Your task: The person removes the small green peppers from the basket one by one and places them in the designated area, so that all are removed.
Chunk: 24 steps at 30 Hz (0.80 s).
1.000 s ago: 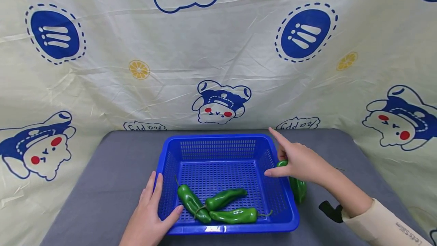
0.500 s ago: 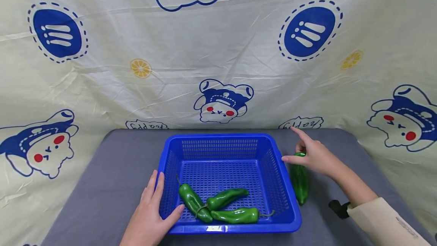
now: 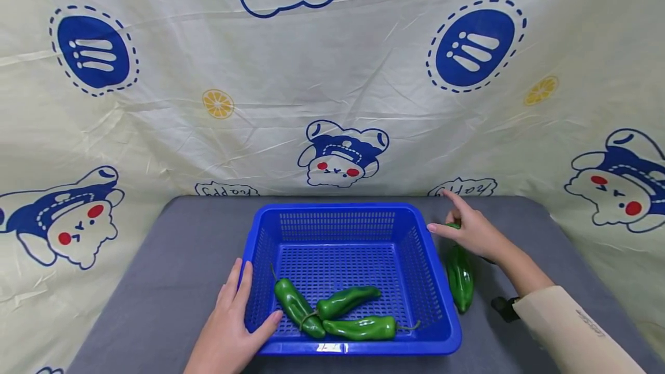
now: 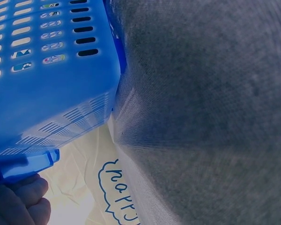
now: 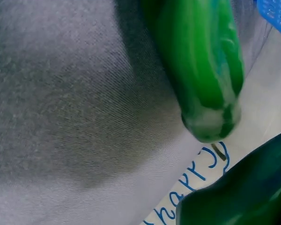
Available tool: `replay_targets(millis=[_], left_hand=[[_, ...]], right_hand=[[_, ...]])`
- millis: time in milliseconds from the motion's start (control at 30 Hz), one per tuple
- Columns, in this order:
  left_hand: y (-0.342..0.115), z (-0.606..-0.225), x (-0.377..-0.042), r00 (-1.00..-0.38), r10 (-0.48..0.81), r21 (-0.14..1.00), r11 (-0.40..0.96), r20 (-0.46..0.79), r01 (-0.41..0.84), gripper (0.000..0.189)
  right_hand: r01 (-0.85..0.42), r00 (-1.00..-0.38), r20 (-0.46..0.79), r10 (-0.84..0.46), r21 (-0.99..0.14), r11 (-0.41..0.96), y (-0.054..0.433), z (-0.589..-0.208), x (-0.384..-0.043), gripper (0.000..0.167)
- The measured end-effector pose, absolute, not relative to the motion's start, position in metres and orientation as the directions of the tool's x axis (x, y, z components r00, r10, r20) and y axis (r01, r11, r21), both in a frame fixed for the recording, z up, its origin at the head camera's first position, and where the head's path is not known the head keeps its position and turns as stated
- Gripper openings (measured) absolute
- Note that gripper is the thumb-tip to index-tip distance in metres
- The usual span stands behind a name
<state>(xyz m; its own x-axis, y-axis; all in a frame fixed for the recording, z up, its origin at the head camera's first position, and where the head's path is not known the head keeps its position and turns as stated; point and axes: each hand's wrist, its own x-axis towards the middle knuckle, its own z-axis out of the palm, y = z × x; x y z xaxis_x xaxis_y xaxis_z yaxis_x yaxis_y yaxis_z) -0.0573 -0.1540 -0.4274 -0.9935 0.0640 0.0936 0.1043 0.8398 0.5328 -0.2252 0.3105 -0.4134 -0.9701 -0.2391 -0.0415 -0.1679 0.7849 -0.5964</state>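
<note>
My left hand (image 3: 228, 322) grips the left rim of a blue plastic basket (image 3: 332, 346), its thumb over the inside and fingers along the outside. In the left wrist view, curled fingers (image 4: 25, 199) lie against the rim. Inside the basket, three long green peppers lie near the front: a left pepper (image 3: 296, 307), a middle pepper (image 3: 345, 302) and a front pepper (image 3: 363, 328). Beyond the right rim, my right hand (image 3: 478, 235) holds a green pepper (image 5: 246, 187), mostly hidden by the hand from above. Another pepper (image 5: 201, 65) lies on the table below it.
A grey cloth-covered table (image 3: 192, 247) carries the basket. Behind it hangs a cream curtain (image 3: 270, 85) printed with cartoon figures. A dark device (image 3: 504, 307) sits at my right sleeve (image 3: 566, 328).
My right hand has moved right, from over the basket's right rim to outside it, with the pepper still held. My left hand and the peppers in the basket stay put.
</note>
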Motion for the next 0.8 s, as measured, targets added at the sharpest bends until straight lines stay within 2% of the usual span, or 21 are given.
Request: replay_targets(millis=[200, 533, 800], left_hand=[[-0.155, -0.429, -0.057, -0.992, 0.062, 0.532, 0.839, 0.110, 0.112, 0.096], [-0.155, -0.429, -0.059, -0.997, 0.051, 0.532, 0.843, 0.066, 0.078, 0.098], [-0.154, -0.426, -0.060, -0.999, 0.050, 0.544, 0.837, 0.021, 0.053, 0.099]], right_hand=[[-0.174, -0.973, -0.041, -0.228, -0.522, 0.835, 0.316, -0.423, -0.229, 0.104], [-0.257, -0.948, -0.082, -0.307, -0.367, 0.894, 0.315, -0.442, -0.229, 0.100], [-0.293, -0.937, -0.091, -0.337, -0.322, 0.900, 0.311, -0.455, -0.227, 0.093]])
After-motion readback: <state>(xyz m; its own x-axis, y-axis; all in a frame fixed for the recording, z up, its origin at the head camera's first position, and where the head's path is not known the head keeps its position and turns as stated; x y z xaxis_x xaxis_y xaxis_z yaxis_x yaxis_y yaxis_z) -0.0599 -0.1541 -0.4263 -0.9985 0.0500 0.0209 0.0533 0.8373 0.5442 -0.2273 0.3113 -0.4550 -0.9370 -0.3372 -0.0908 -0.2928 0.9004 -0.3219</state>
